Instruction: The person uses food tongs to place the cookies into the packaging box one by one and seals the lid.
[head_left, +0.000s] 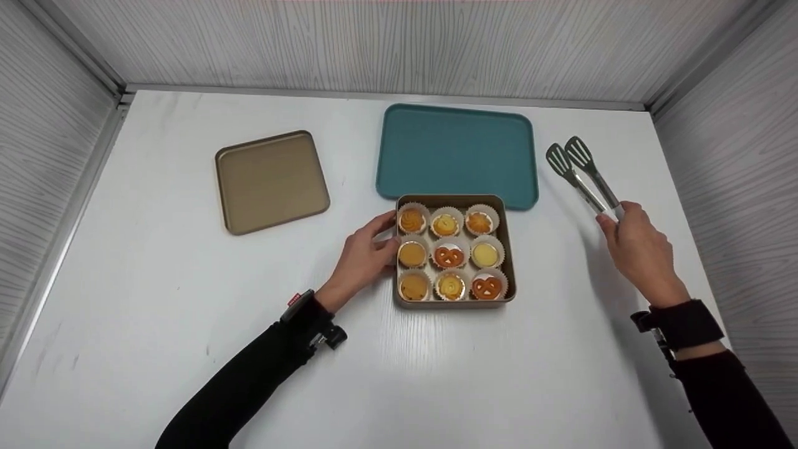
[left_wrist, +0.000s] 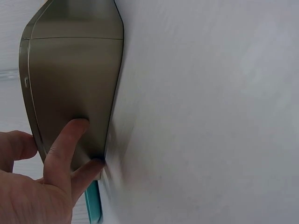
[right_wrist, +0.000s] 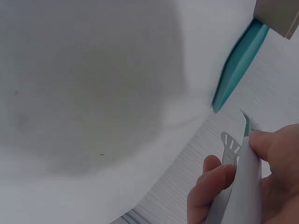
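Note:
My left hand [head_left: 368,255] touches the left outer side of a square gold tin [head_left: 455,304]. Its fingers press on the tin's wall [left_wrist: 70,79] in the left wrist view. Several small cookies, among them a pretzel-shaped cookie [head_left: 449,256] and a round yellow one [head_left: 485,254], sit in white paper cups in rows inside the tin. My right hand [head_left: 642,252] grips a pair of kitchen tongs [head_left: 589,178] by the handles. The tongs' slotted dark heads point away from me, slightly apart, above the table's right side. In the right wrist view, fingers and thumb close round the pale handles [right_wrist: 245,186].
A teal tray [head_left: 458,153] lies behind the tin, its front edge partly hidden by it. To the left lies a shallow gold lid or tray [head_left: 271,182]. Panelled walls [head_left: 386,47] bound the white table [head_left: 156,280] at the back and both sides.

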Action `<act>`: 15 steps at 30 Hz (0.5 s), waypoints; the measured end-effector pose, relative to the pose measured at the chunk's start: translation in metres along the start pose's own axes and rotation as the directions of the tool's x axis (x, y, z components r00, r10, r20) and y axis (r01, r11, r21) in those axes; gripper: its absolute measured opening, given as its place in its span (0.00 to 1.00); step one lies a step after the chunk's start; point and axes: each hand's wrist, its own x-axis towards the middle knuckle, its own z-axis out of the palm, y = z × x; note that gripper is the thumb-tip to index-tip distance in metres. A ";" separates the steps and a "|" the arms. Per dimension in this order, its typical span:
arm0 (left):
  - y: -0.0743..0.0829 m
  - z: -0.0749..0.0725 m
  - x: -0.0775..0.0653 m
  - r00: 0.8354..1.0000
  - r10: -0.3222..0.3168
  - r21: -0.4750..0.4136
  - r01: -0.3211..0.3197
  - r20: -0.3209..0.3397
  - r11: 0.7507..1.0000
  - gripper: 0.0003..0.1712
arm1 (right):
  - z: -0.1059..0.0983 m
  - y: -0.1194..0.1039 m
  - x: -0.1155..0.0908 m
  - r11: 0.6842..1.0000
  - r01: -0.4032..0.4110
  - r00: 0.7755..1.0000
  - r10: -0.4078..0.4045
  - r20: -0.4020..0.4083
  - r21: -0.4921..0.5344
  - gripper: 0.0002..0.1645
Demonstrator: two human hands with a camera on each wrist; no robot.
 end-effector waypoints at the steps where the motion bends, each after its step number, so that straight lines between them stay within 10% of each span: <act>1: 0.000 0.000 0.000 1.000 -0.001 0.001 0.001 0.001 1.000 0.33 | 0.002 0.003 0.001 1.000 -0.010 1.000 0.010 0.013 -0.002 0.38; 8: 0.001 0.001 0.000 1.000 0.016 0.037 -0.015 -0.008 0.999 0.32 | 0.014 0.012 0.002 0.996 -0.083 0.991 0.081 0.110 0.015 0.41; 15: 0.001 0.000 0.000 1.000 0.020 0.034 -0.020 -0.011 0.999 0.32 | 0.018 0.012 0.000 0.999 0.007 0.997 -0.004 0.075 -0.036 0.39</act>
